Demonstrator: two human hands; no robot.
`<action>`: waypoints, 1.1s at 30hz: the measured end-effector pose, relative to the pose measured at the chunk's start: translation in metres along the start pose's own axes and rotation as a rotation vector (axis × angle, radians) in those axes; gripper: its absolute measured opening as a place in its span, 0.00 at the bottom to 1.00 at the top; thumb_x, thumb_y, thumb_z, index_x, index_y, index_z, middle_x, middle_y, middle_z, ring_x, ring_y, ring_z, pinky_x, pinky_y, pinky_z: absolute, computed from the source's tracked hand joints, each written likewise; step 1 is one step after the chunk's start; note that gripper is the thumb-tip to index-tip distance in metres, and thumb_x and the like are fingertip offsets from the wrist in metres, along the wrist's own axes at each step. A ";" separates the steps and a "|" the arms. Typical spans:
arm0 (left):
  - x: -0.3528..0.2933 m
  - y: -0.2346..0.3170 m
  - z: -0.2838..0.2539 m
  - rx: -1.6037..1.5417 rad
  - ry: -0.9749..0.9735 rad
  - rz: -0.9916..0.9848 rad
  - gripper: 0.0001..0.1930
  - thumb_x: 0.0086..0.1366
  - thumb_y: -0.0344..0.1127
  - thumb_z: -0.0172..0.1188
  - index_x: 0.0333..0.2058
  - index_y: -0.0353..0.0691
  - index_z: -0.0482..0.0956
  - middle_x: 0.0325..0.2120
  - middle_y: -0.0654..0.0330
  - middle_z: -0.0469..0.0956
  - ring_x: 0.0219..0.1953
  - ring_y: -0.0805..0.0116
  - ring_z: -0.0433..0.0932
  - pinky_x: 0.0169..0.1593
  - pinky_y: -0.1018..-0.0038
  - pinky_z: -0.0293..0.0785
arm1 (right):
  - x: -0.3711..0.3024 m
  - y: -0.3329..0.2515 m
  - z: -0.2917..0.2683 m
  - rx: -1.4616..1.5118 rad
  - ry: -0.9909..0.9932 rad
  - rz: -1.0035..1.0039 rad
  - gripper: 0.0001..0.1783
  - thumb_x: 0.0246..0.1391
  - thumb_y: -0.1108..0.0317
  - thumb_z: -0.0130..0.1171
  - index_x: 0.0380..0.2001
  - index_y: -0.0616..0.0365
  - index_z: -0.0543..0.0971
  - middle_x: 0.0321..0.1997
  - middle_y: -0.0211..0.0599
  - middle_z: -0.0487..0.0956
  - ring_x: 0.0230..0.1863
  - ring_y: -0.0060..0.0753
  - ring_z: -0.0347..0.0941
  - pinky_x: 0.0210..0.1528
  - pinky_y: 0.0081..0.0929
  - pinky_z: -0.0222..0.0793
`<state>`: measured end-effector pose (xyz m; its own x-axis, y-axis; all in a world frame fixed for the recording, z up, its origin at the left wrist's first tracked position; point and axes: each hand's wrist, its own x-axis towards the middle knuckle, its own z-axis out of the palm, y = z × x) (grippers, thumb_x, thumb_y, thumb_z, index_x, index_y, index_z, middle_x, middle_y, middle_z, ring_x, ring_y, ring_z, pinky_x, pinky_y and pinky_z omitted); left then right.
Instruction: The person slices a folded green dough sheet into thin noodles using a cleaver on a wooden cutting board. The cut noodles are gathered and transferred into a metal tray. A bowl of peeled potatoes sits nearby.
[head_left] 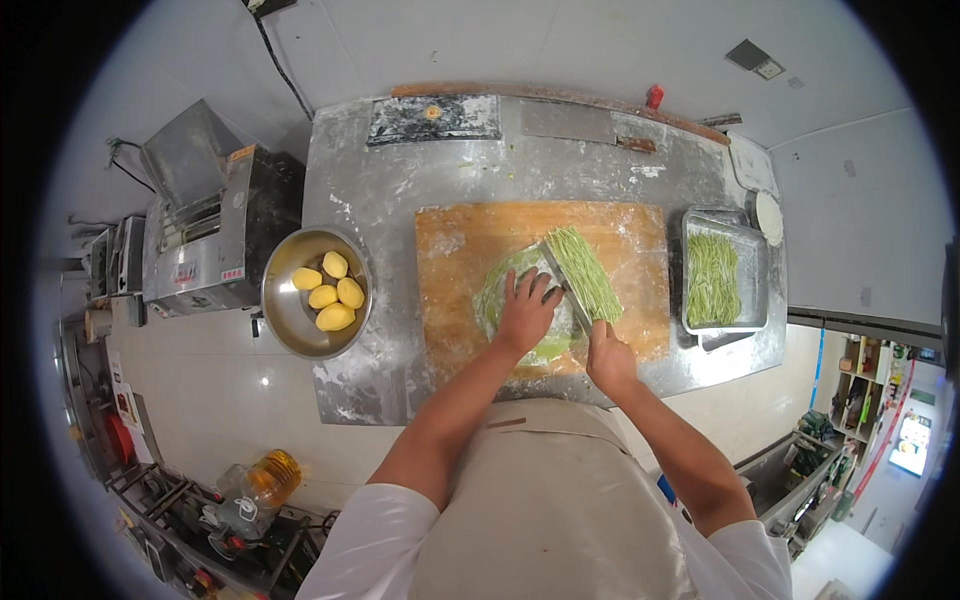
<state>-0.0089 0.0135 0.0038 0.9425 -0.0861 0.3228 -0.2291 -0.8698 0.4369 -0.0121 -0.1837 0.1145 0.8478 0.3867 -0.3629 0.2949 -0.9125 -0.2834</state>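
A floured sheet of green dough [494, 297] lies on a wooden cutting board [448, 240]. My left hand [528, 310] rests on the dough with its fingers spread, the fingertips close to a knife blade. In my right hand [609, 356] is the handle of a knife [567, 283], closed in my fingers. Its long blade stands along the cut side of the dough. To the right of the blade lies a bundle of thin green noodles [585, 268]. The blade's lower edge is hidden between dough and noodles.
A metal tray [758, 290] of green noodles [712, 280] stands right of the board. A steel bowl [285, 325] with several peeled potatoes [335, 316] sits at the left, near a metal machine [215, 235]. A cleaver-like flat blade [570, 122] lies at the table's back.
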 end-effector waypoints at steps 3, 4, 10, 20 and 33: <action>-0.002 0.002 -0.002 -0.030 -0.011 -0.009 0.19 0.56 0.32 0.65 0.49 0.52 0.84 0.56 0.58 0.74 0.67 0.51 0.65 0.72 0.34 0.52 | 0.000 0.004 0.010 0.014 0.002 -0.002 0.15 0.55 0.78 0.55 0.44 0.63 0.64 0.42 0.63 0.77 0.33 0.69 0.80 0.34 0.57 0.78; -0.002 0.002 -0.002 -0.022 -0.006 -0.005 0.19 0.56 0.32 0.65 0.49 0.52 0.84 0.56 0.58 0.74 0.68 0.51 0.65 0.72 0.34 0.51 | 0.002 0.006 0.012 0.019 -0.015 -0.004 0.15 0.55 0.78 0.55 0.44 0.63 0.64 0.42 0.63 0.77 0.34 0.69 0.80 0.34 0.57 0.78; -0.008 -0.001 0.005 0.006 -0.046 0.001 0.20 0.57 0.33 0.66 0.50 0.52 0.84 0.57 0.57 0.74 0.68 0.50 0.64 0.72 0.32 0.49 | 0.019 -0.003 0.019 -0.010 -0.058 0.031 0.16 0.55 0.78 0.55 0.45 0.63 0.64 0.43 0.63 0.77 0.33 0.70 0.79 0.33 0.57 0.78; -0.004 -0.001 0.002 0.001 -0.018 -0.002 0.18 0.59 0.34 0.63 0.49 0.50 0.83 0.56 0.55 0.75 0.67 0.49 0.66 0.73 0.32 0.49 | 0.018 0.018 0.020 -0.007 0.083 0.007 0.16 0.55 0.77 0.55 0.45 0.63 0.64 0.41 0.60 0.78 0.31 0.68 0.80 0.33 0.56 0.79; -0.006 0.000 -0.002 -0.011 -0.045 0.004 0.20 0.57 0.32 0.65 0.50 0.49 0.84 0.57 0.56 0.74 0.68 0.50 0.64 0.72 0.33 0.51 | 0.014 -0.003 0.010 -0.008 -0.058 0.001 0.15 0.55 0.77 0.55 0.44 0.63 0.64 0.42 0.61 0.77 0.34 0.68 0.80 0.35 0.57 0.78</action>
<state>-0.0147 0.0150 0.0031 0.9516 -0.1116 0.2865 -0.2354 -0.8639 0.4453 -0.0051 -0.1741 0.1015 0.8210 0.3928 -0.4143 0.2978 -0.9138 -0.2762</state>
